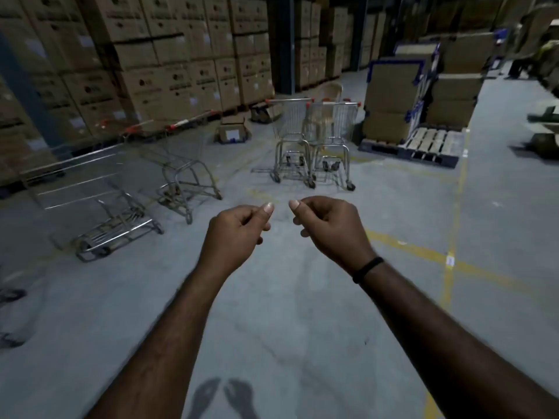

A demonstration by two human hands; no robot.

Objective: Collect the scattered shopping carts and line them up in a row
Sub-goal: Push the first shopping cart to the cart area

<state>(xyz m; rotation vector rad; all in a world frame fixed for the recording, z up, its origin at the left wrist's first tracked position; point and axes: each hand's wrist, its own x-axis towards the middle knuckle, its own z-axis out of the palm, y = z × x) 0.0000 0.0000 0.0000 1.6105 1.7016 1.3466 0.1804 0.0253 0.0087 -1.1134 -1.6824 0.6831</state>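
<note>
Hands are empty, the left hand (239, 229) and right hand (328, 226) loosely curled, so I think it is best to grab the near cart (90, 189) by its bar and roll it beside the two lined-up carts (314, 140) ahead.

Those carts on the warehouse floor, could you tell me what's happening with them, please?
A person holds both hands out in front, left hand and right hand, loosely curled and holding nothing. Two carts already stand side by side ahead. Two more carts sit apart at odd angles on the left, not yet lined up.
</note>
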